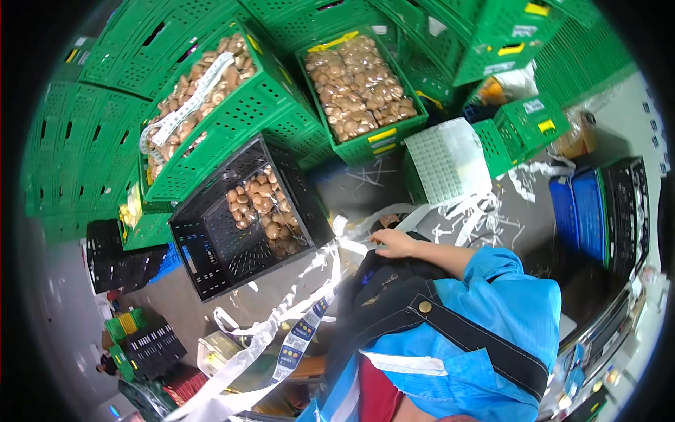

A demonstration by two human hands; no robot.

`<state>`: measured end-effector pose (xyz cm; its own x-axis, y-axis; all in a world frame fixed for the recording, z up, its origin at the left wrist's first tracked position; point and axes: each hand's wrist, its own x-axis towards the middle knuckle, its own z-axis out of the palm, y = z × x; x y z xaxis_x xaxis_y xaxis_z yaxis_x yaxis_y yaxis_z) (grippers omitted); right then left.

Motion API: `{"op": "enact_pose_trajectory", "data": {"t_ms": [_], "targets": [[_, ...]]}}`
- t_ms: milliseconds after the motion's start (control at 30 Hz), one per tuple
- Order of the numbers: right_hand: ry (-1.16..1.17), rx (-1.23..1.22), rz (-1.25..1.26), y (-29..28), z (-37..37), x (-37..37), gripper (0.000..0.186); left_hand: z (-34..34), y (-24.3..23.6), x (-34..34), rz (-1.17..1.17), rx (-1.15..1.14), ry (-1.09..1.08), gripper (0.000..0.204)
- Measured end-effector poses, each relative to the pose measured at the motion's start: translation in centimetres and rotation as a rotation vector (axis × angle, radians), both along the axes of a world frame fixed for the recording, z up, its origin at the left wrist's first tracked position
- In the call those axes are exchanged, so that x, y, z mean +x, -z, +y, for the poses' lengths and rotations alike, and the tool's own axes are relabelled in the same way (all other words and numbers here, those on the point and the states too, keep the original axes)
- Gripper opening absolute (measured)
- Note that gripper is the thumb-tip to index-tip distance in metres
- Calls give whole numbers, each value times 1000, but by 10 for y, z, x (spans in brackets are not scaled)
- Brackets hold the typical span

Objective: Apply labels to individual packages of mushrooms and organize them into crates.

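Note:
My right hand [390, 241] is low over my dark apron or trousers [383, 288], fingers slightly curled and apart, with nothing visible in them. My left hand is out of sight. Just beyond and left of the right hand, a black crate [204, 250] holds bagged brown mushrooms [264, 200] at one end. Behind it stand two green crates of mushrooms, one [369, 91] upright and square to me, the other [232, 126] with white label strips [190, 102] lying across it. White backing tape [306, 295] trails beside my legs.
Stacked green crates [112, 49] line the back and left. A white-covered green crate [446, 158] stands right of centre, with blue and black crates [576, 218] at the right. Torn white strips [471, 214] litter the floor. Dark crates [148, 352] stand at lower left.

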<state>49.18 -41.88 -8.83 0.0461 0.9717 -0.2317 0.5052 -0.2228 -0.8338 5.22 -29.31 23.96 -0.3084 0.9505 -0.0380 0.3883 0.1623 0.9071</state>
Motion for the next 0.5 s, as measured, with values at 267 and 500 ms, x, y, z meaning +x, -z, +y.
{"op": "enact_pose_trajectory", "data": {"t_ms": [267,500], "targets": [[-392,-11,-94,-15,67,19,69,-11,2,15,62,-48,-18,34],[-703,-86,-155,32,113,-54,57,-24,-8,3,106,-66,-91,29]]}}
